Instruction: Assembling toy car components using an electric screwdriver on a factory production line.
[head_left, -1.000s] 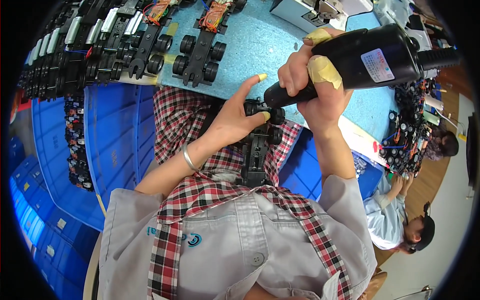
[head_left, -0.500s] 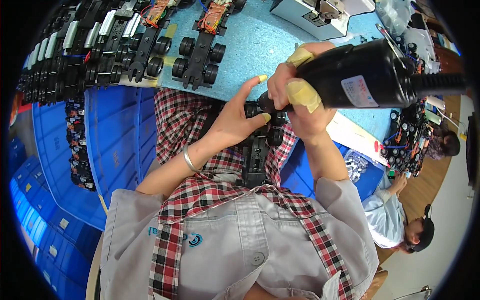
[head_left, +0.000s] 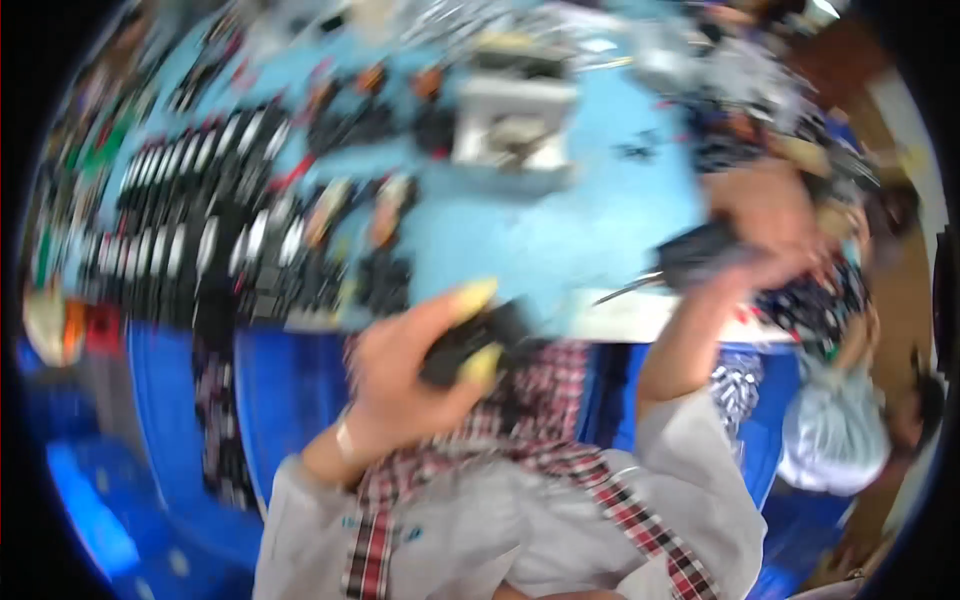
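Your left hand (head_left: pixel 395 378) pinches a black chassis (head_left: pixel 487 335) between taped thumb and finger, nearer you than the white box (head_left: pixel 512 108). Right of that box, your right hand (head_left: pixel 768 208) meets a dark tool (head_left: pixel 697 255); blur means I cannot tell its grip. Silver-topped rows (head_left: pixel 160 265) lie left of the box.

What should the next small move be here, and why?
Probably rest the black tool on the blue table, freeing the right hand: the tool is at that hand, near the table's edge, while only the left hand holds the black part. Blur hides the exact grip.
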